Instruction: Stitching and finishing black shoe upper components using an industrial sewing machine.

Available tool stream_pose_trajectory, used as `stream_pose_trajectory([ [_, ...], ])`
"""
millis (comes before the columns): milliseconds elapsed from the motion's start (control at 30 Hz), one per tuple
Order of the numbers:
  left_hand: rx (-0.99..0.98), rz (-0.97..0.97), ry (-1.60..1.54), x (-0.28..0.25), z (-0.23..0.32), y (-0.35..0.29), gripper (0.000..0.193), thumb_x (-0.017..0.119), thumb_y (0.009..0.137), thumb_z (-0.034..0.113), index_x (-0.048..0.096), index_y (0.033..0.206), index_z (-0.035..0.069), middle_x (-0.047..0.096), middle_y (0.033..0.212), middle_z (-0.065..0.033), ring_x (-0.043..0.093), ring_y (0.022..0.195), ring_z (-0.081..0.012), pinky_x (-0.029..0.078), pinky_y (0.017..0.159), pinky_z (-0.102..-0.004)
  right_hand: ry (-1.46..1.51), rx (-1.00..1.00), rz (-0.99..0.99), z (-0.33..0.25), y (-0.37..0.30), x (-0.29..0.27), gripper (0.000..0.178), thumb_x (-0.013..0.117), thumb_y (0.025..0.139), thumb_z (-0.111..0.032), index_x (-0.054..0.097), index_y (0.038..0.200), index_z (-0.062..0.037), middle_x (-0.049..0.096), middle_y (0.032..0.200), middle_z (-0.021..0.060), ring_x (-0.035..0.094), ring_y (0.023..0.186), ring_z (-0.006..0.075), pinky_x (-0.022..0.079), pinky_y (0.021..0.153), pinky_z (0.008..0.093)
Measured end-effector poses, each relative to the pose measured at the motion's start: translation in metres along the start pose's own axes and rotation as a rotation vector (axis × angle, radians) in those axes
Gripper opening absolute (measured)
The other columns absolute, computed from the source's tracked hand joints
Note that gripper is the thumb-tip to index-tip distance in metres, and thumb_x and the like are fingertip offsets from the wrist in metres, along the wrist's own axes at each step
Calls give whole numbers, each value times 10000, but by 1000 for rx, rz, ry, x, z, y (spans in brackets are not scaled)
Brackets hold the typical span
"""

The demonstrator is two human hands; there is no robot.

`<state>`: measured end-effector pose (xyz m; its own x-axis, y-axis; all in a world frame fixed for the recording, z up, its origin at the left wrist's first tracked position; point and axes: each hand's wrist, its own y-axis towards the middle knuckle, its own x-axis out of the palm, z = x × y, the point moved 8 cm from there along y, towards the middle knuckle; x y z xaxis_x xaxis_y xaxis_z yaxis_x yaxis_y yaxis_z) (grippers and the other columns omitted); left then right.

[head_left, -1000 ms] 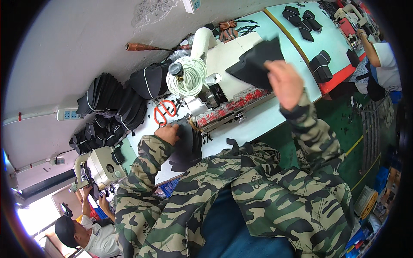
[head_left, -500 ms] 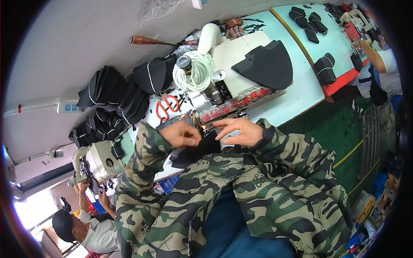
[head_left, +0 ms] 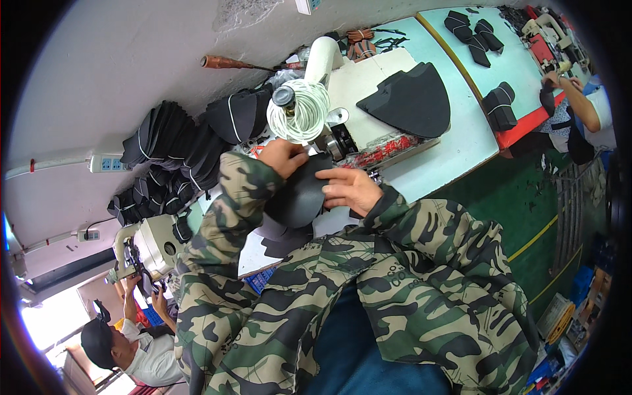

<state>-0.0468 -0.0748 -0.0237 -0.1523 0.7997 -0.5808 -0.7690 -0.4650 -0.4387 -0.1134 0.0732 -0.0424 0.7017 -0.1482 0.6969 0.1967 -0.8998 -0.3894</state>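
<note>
A dark, thin, rounded black panel (head_left: 297, 196) is held up between my hands, in front of the sewing machine (head_left: 319, 62). My left hand (head_left: 282, 158) is closed on its upper edge, close to the machine's needle area. On the right edge, my right hand (head_left: 355, 191) grips with its fingertips, the fingers bent and partly apart. More black panels (head_left: 286, 245) lie below it, near the table's front edge. My left forearm and the raised panel hide most of the orange-handled scissors. A coil of white cord (head_left: 299, 112) hangs on the machine's head.
Black panels (head_left: 411, 99) lie stacked on the machine's right. Tied bundles (head_left: 158, 135) pile up against the wall at left. A wooden-handled screwdriver (head_left: 227, 62) lies behind. Another person (head_left: 125, 349) works at lower left, and a person's arm (head_left: 579, 99) shows at far right.
Both hands have shifted, the left one up toward the machine. The black panel has been raised from beneath my hands and now covers the spot before the machine.
</note>
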Motion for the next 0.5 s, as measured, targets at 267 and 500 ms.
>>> stream_pose_trajectory([
  [267, 116, 467, 212, 7, 51, -15, 254, 642, 777, 199, 644, 763, -54, 588, 575, -175, 587, 517, -278, 433, 510, -366, -966, -331, -46, -107, -21, -25, 272, 656, 800, -144, 645, 1023, 12, 671, 937, 93, 616, 859, 133, 472, 788, 260],
  [500, -120, -159, -640, 53, 29, -49, 354, 376, 966, 284, 492, 1126, -9, 606, 680, -81, 469, 340, -122, 372, 330, -205, -1104, -605, 190, -152, -57, -3, 219, 571, 766, -34, 638, 969, 14, 662, 916, 136, 641, 871, 217, 473, 799, 290],
])
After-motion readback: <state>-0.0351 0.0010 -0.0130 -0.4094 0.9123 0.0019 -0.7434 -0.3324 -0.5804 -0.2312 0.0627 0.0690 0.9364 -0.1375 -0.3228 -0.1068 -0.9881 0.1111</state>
